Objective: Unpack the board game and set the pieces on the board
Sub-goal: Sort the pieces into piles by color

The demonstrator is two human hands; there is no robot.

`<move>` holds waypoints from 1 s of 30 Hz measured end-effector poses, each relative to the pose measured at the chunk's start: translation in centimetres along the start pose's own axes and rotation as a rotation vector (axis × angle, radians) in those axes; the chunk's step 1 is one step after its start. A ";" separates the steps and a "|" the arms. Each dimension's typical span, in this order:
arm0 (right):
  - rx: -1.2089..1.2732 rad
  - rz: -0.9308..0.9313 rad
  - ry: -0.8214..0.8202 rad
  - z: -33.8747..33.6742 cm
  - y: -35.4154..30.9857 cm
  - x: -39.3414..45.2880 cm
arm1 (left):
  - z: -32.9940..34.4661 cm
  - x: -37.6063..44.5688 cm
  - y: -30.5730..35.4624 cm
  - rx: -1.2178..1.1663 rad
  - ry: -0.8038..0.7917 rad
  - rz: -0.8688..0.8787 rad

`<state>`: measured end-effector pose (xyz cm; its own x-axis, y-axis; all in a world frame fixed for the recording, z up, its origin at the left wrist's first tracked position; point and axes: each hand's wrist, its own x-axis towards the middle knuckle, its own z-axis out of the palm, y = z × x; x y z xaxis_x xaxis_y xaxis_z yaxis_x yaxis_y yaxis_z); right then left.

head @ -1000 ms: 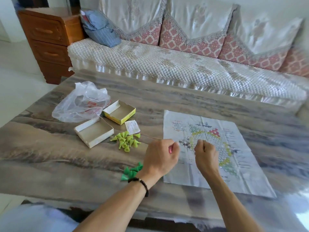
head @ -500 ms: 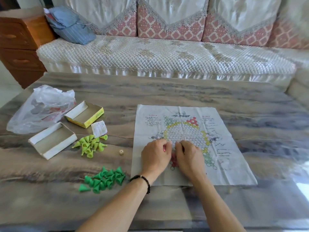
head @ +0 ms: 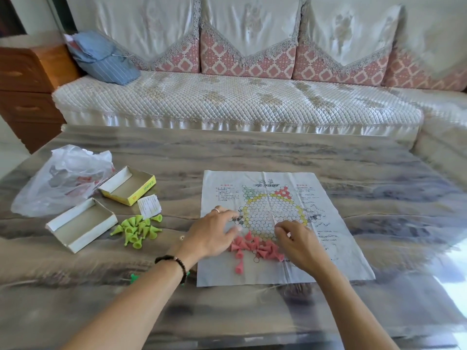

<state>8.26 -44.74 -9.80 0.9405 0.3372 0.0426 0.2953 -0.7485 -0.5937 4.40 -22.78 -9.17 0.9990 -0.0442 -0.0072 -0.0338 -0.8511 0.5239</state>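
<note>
Change: half a second ago both hands sat close together over the pink cones; now they have spread apart and the pile lies uncovered between them.
Left hand: the left hand [head: 211, 232] lies low over the left edge of the paper board [head: 333, 238], fingers spread and fairly straight, holding nothing. A ring shows on one finger, a dark bead bracelet [head: 174, 261] on the wrist.
Right hand: the right hand [head: 300, 242] is over the lower middle of the board, fingers curled downward just right of the pile; whether they pinch a cone I cannot tell.
Pink cones: the pink cones [head: 255, 246] lie tipped over in a loose heap on the board, between the two sets of fingertips, one stray nearer the wrists.
Light green cones: the light green cones [head: 137, 229] lie piled on the table [head: 252, 152], well left of the left fingers.
Boxes: two open box halves [head: 82, 226] [head: 127, 185] sit beyond that pile, with a folded leaflet [head: 149, 208] beside them.
Bag: a crumpled plastic bag [head: 63, 179] lies farthest left.
Dark green cones: mostly hidden under the left forearm; one dark green tip [head: 134, 277] shows.
</note>
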 end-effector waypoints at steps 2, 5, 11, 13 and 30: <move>-0.020 0.010 -0.068 0.0 -0.4 -0.2 | -0.3 -0.2 -0.1 0.009 -0.208 0.010; -0.019 0.010 -0.103 0.2 -1.2 -0.5 | 0.0 -0.4 0.6 0.081 -0.332 0.081; 0.037 -0.010 -0.161 0.4 -1.6 -1.4 | 1.5 0.6 1.8 0.112 -0.304 0.123; 0.048 -0.004 -0.161 0.1 -1.3 -1.9 | 1.5 0.8 2.0 0.183 -0.284 0.129; -0.103 -0.135 -0.294 0.4 -2.5 -1.2 | 0.0 0.1 1.0 0.227 -0.342 0.145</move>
<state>6.31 -43.09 -8.71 0.8077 0.5757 -0.1270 0.4431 -0.7349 -0.5133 4.46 -23.65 -8.64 0.9173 -0.3104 -0.2493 -0.2173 -0.9151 0.3398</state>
